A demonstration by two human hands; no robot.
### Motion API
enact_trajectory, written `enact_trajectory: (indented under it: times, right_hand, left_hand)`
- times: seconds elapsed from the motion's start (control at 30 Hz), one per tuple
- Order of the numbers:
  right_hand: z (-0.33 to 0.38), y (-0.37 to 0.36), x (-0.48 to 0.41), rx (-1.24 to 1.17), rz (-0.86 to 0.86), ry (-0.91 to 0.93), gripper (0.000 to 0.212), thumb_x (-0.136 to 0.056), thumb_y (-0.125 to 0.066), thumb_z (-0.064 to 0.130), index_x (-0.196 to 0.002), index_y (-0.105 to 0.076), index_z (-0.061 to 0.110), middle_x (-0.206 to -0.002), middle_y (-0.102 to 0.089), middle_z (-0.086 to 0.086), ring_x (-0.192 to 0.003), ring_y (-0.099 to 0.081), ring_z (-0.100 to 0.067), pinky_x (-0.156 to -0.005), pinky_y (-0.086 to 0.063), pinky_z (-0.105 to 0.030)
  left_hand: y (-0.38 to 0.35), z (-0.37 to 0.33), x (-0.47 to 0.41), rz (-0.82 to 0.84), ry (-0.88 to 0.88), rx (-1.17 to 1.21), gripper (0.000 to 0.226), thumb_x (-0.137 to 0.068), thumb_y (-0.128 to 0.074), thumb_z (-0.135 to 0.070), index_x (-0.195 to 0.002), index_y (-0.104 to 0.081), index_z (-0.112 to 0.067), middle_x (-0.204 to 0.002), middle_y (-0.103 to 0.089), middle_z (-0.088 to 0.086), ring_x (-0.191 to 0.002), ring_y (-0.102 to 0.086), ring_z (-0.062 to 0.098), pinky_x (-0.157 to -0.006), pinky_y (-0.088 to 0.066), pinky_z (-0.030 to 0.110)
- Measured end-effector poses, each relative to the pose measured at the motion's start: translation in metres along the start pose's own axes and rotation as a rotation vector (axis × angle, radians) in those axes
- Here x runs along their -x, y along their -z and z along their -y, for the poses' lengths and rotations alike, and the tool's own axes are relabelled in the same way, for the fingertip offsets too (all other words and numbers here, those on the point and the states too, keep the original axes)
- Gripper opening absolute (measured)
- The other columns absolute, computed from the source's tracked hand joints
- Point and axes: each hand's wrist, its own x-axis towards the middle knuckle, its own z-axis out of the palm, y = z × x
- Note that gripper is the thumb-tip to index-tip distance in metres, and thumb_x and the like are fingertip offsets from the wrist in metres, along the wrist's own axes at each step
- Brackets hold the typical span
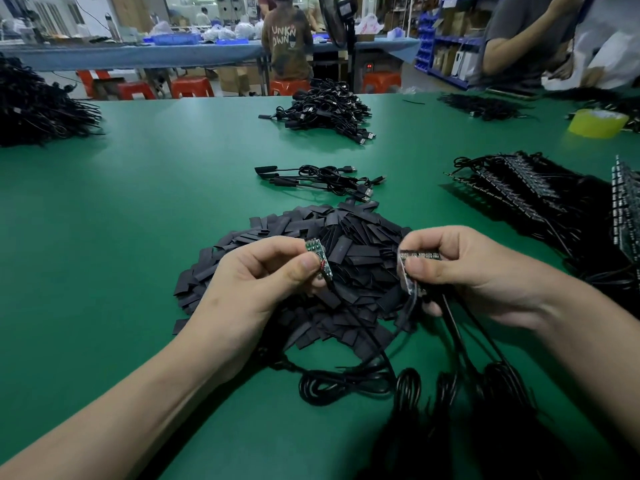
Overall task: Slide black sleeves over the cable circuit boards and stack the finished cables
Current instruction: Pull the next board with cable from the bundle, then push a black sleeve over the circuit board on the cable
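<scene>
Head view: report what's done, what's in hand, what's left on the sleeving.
Done: sleeved cables stacked mid-table. In hand: left hand pinches one bare circuit board; right hand holds a few bare boards. Left: sleeve pile and rows of unsleeved cables at right.

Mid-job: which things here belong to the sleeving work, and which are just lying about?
Job: left hand pinching a circuit board; right hand gripping several boards; black sleeve pile; sleeved cables stacked beyond it; bare-board cables at right.
Lying about: yellow tape roll; fan; red stools.
</scene>
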Motion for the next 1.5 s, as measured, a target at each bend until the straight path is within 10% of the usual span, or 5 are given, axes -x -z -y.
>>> enact_trajectory:
  times: [0.4, 0.63, 0.87, 1.07, 1.5]
  right_hand:
    - [0.019, 0.007, 0.010, -0.718, 0.419, 0.255, 0.012, -0.092, -0.069, 0.007, -0.099, -0.060, 0.002, -0.086, -0.061, -0.012, -0.079, -0.063, -0.023, -0.070, -0.061, -0.035]
    - [0.051, 0.034, 0.026, -0.718, 0.267, 0.138, 0.013, -0.102, -0.059, 0.014, -0.109, -0.054, 0.003, -0.094, -0.057, -0.016, -0.089, -0.059, -0.025, -0.057, -0.053, -0.025]
    - [0.041, 0.047, 0.021, 0.647, -0.354, -0.091, 0.025, -0.064, -0.084, 0.037, -0.080, -0.077, 0.019, -0.077, -0.072, 0.001, -0.061, -0.063, -0.007, -0.058, -0.053, -0.027]
    - [0.047, 0.007, 0.013, 1.472, -0.472, 0.001, 0.034, -0.075, -0.071, 0.060, -0.102, -0.068, 0.039, -0.108, -0.060, 0.011, -0.102, -0.053, -0.006, -0.090, -0.041, -0.028]
    - [0.019, -0.070, -0.003, 0.343, -0.154, 0.176, 0.023, -0.099, -0.060, 0.024, -0.079, -0.071, 0.024, -0.060, -0.061, -0.004, -0.051, -0.056, -0.018, -0.054, -0.054, -0.030]
  left_hand:
    - [0.005, -0.002, -0.004, -0.092, 0.024, 0.075, 0.003, -0.077, -0.076, -0.024, -0.074, -0.076, -0.023, -0.070, -0.070, -0.002, -0.064, -0.068, 0.009, -0.069, -0.057, 0.020]
    - [0.005, -0.001, -0.002, -0.030, -0.011, 0.007, 0.001, -0.077, -0.079, -0.028, -0.077, -0.078, -0.027, -0.072, -0.071, -0.004, -0.068, -0.071, 0.008, -0.069, -0.059, 0.021]
    - [0.004, -0.002, -0.001, -0.040, -0.104, -0.131, 0.013, -0.077, -0.075, -0.019, -0.087, -0.079, -0.026, -0.076, -0.074, -0.001, -0.069, -0.071, 0.010, -0.068, -0.057, 0.019]
    - [0.007, -0.003, -0.001, -0.035, -0.208, -0.336, 0.020, -0.081, -0.080, -0.024, -0.099, -0.079, -0.032, -0.079, -0.070, -0.008, -0.071, -0.065, 0.005, -0.071, -0.053, 0.017]
    - [0.020, -0.001, -0.004, 0.048, -0.360, -0.797, 0.032, -0.083, -0.078, -0.044, -0.114, -0.071, -0.041, -0.100, -0.067, -0.018, -0.090, -0.063, 0.006, -0.081, -0.046, 0.017]
